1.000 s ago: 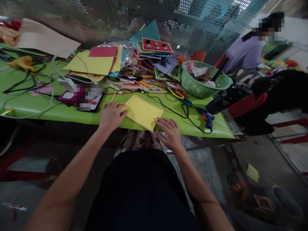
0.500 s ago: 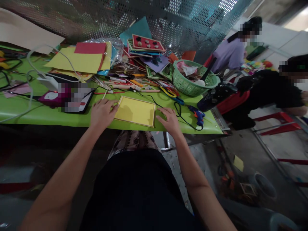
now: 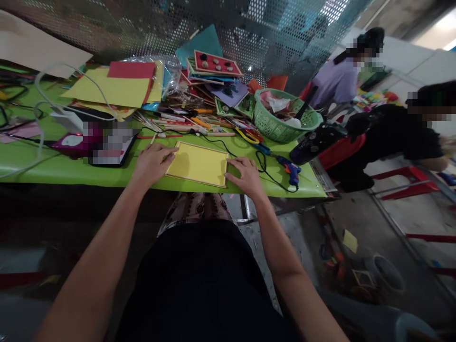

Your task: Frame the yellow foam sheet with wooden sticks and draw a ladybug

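A yellow card with a thin light-wood border [image 3: 199, 164] lies flat on the green tabletop in front of me. My left hand [image 3: 151, 164] rests at its left side, fingers stretched out, with thumb and fingertips touching the border. At the opposite edge, my right hand [image 3: 247, 175] has its fingers apart, and the fingertips and thumb meet the right border strip. Neither hand is closed around the card. To the right of my right hand lies a blue glue gun [image 3: 292, 171], its black cord looping behind the card.
Yellow-handled scissors [image 3: 247, 137], pencils and sticks lie behind the card. A green basket [image 3: 285, 123] and a dark bottle [image 3: 315, 142] stand at the right. Left are a phone [image 3: 112, 149] and coloured paper sheets [image 3: 107, 90]. Two people sit at the far right.
My right hand has moved left and now touches the card's right border, where a gap showed before. My left hand stays at the left edge. The view has shifted slightly.
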Demonstrator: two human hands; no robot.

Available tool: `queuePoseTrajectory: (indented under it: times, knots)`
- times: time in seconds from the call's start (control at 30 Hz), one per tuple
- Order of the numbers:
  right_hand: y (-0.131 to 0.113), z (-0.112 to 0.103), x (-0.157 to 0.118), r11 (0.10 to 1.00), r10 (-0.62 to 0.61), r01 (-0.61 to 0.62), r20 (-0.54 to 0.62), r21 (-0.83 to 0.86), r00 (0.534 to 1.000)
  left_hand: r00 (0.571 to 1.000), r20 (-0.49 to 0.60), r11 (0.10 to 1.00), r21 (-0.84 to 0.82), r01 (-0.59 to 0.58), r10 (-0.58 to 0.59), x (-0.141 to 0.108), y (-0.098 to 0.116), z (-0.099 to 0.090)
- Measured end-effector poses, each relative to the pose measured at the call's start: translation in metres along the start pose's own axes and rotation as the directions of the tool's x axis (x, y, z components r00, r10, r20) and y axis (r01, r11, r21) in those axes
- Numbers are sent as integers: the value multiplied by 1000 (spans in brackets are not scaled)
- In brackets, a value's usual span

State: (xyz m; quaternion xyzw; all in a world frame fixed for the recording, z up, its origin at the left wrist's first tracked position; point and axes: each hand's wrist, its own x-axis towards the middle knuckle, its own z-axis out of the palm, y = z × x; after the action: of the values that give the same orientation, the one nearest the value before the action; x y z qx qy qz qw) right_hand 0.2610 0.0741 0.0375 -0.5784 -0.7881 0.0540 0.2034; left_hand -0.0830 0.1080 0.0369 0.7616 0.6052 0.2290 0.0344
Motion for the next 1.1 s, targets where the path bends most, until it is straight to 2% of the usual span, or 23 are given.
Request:
queuePoseTrajectory:
  times: [0.47, 0.63, 0.87, 1.1]
  knots:
    - [-12, -3, -2, 998, 28, -28, 3, -58, 1000, 1000, 29, 1000, 1, -3, 3, 3, -9, 4]
    - [-7, 0, -4, 1000, -4, 4, -34, -20, 999, 1000, 9, 1000, -26, -8, 9, 3, -11, 6]
    - [8, 5, 8, 989, -1, 15, -95, 147, 995, 1000, 19, 1000, -12, 20, -20, 2, -6, 3]
    - [4, 7, 6, 1000, -2, 3, -44, 18, 999, 998, 49, 999, 5, 40, -40, 0, -1, -2]
